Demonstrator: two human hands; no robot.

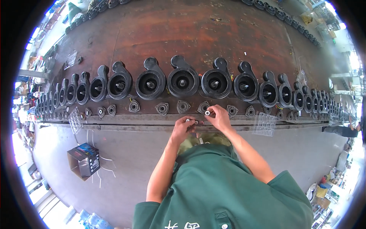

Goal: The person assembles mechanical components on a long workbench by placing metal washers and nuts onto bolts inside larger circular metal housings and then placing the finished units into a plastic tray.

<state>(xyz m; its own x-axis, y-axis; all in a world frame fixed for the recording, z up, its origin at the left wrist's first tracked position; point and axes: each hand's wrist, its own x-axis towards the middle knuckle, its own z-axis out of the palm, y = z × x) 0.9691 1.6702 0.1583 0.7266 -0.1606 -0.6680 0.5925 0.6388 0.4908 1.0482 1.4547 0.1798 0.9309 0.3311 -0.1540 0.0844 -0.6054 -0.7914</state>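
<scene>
My right hand (220, 118) pinches a small ring-shaped part (207, 113) with a pale rim and dark centre, just over the table's near edge. Beside it my left hand (180, 129) is closed around several small round metal parts (196, 122); their exact kind is too small to tell. Ahead of both hands stands a curved row of black round housings (183, 82), each with a rounded side arm and a metal shaft in its open middle. Grey flanged discs (183, 106) with central holes lie between the housings and the edge, one right by my right fingertips.
Clear plastic trays (265, 124) overhang the table edge at right and left. An open cardboard box (84, 161) is at the lower left, with white ties around it. More black parts (280, 15) line the far side of the rust-brown tabletop (164, 34).
</scene>
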